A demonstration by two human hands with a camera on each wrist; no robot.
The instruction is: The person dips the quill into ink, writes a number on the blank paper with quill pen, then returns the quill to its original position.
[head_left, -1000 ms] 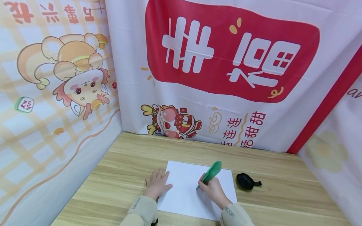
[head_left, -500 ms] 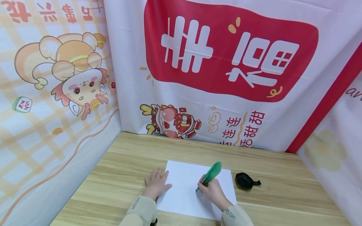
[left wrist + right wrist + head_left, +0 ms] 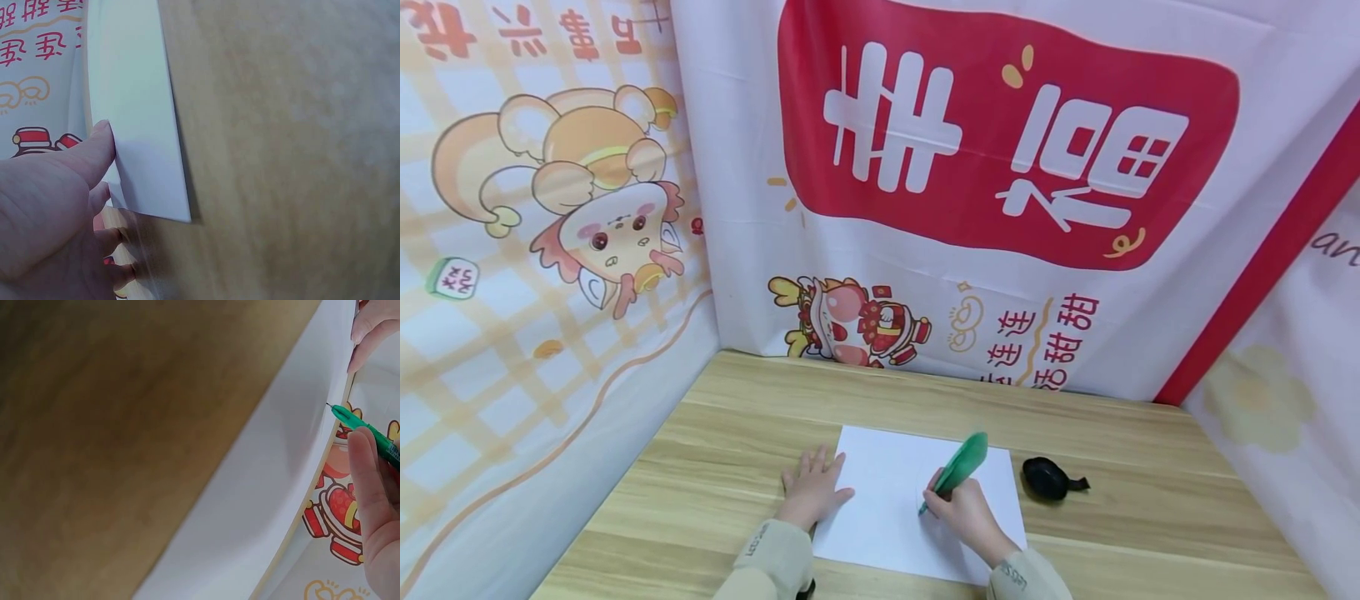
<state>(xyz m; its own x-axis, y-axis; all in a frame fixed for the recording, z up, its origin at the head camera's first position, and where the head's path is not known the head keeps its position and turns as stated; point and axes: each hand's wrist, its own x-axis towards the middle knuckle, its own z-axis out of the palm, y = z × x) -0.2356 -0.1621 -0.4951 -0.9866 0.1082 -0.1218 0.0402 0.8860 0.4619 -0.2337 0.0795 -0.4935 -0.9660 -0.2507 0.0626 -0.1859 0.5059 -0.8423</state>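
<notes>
A white sheet of paper lies on the wooden table. My left hand rests at its left edge, fingers spread; the left wrist view shows the thumb on the paper. Between thumb and fingers, my right hand pinches a green pen with a broad feather-shaped top. The pen is tilted, its tip at the paper near the middle. A faint curved line shows beside the tip. In the right wrist view, the green barrel and its thin point are visible; the feather top is outside that view.
A small black oval object with a short stalk lies right of the paper on the wooden table. Printed cloth walls stand behind and at both sides of the table.
The pen tip and my right hand have shifted slightly downward toward me over the paper, and a faint line shows there. My left hand stays in place; the whole view drifts slightly.
</notes>
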